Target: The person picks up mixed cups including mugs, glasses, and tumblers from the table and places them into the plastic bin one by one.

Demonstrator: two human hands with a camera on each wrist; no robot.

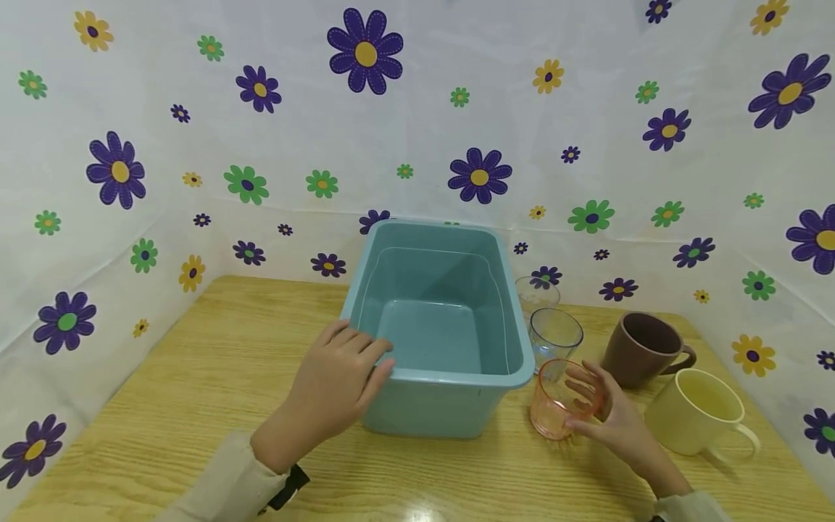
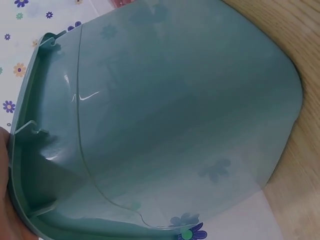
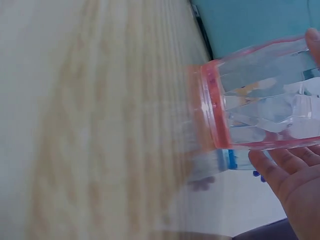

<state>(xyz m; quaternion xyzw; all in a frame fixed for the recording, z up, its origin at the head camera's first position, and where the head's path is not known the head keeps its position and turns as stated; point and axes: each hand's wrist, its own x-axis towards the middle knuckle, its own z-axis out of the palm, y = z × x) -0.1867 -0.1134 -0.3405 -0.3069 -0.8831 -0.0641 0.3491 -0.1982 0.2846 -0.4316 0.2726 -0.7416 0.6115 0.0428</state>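
Observation:
A blue-green plastic tub point(image 1: 430, 337) stands in the middle of the table. My left hand point(image 1: 346, 373) grips its rim at the near left corner; the left wrist view shows the tub's outer wall point(image 2: 175, 110) with part of that hand point(image 2: 7, 195) at the rim. To the right of the tub, my right hand point(image 1: 616, 420) holds a clear orange-pink glass point(image 1: 551, 413), thumb on the near side and fingers round the far side. In the right wrist view the glass point(image 3: 270, 100) has its base right at the tabletop.
Behind the orange-pink glass, a clear blue-rimmed glass point(image 1: 554, 330) and another clear glass point(image 1: 538, 291) stand along the tub's right side. Farther right are a brown mug point(image 1: 629, 355) and a yellow mug point(image 1: 691, 417). A flowered sheet point(image 1: 417, 130) surrounds the wooden table point(image 1: 215, 406).

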